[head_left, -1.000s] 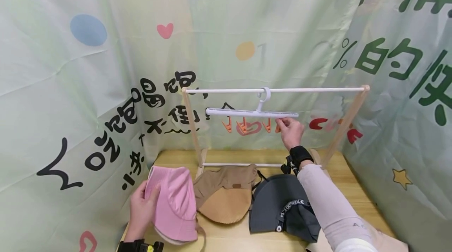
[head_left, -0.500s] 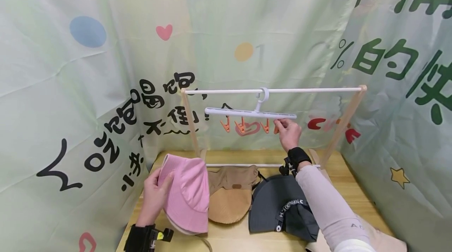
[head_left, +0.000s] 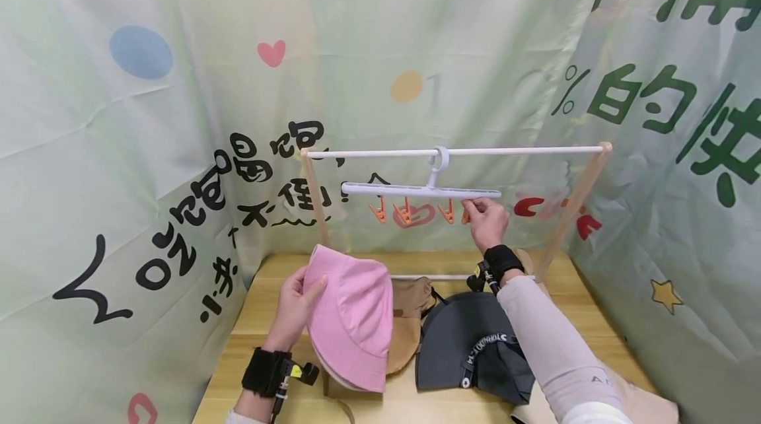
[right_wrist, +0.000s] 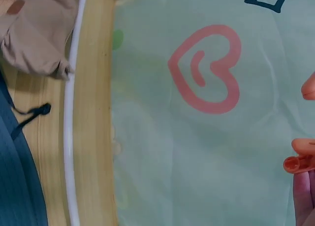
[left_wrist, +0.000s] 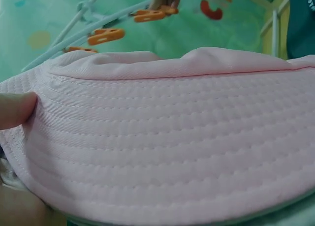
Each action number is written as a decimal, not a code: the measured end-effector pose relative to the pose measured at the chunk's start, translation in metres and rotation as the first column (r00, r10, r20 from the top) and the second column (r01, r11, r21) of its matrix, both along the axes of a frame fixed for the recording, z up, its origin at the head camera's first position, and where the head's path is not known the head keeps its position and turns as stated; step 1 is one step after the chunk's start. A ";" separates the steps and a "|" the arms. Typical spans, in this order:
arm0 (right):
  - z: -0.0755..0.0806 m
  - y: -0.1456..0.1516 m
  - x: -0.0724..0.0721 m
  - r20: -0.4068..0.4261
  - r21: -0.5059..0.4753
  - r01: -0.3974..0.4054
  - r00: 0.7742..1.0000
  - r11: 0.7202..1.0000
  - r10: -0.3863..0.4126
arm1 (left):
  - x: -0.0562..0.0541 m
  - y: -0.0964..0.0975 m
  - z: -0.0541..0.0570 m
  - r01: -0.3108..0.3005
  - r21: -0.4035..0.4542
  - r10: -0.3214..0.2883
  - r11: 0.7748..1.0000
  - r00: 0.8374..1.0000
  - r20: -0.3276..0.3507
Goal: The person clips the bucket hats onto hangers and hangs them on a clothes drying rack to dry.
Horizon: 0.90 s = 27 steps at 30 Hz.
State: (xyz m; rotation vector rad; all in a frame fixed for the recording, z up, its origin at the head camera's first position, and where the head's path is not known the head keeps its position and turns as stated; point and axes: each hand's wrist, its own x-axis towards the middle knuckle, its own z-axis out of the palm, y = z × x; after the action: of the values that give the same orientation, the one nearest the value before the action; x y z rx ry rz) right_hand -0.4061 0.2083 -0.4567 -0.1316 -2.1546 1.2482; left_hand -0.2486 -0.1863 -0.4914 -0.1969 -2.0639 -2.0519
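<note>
My left hand [head_left: 294, 312] grips a pink bucket hat [head_left: 355, 321] by one side of its brim, thumb on the near face. In the left wrist view the stitched brim [left_wrist: 172, 142] fills most of the picture. A white hanger [head_left: 386, 190] hangs from a rack's top bar, with several orange clips [head_left: 403, 214] along its underside. At the hanger's right end, my right hand [head_left: 490, 224] pinches the last clip [right_wrist: 298, 164], which sits at the right edge of the right wrist view. The hat is below and left of the clips.
A brown cap [head_left: 407, 318] lies on the wooden table [head_left: 238, 358], partly behind the pink hat. Right of it lies a dark grey cap [head_left: 454, 345] with a lettered strap. A beige item [head_left: 642, 397] shows under my right forearm. The rack's top bar [head_left: 535, 150] spans between wooden posts.
My left hand has carried the pink hat up and to the right, so it now overlaps the brown cap. My right hand stays at the last clip.
</note>
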 end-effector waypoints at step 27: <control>-0.002 -0.009 0.010 0.029 -0.331 -0.011 0.999 0.944 0.022 | -0.045 0.071 -0.013 0.282 0.147 -0.296 0.948 0.952 0.080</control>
State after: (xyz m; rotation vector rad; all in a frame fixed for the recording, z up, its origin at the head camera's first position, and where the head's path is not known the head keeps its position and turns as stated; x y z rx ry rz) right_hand -0.3957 0.1997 -0.4591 -0.2769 -1.9580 1.6205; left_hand -0.2938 -0.1154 -0.5041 -0.4027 -2.0466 -2.4103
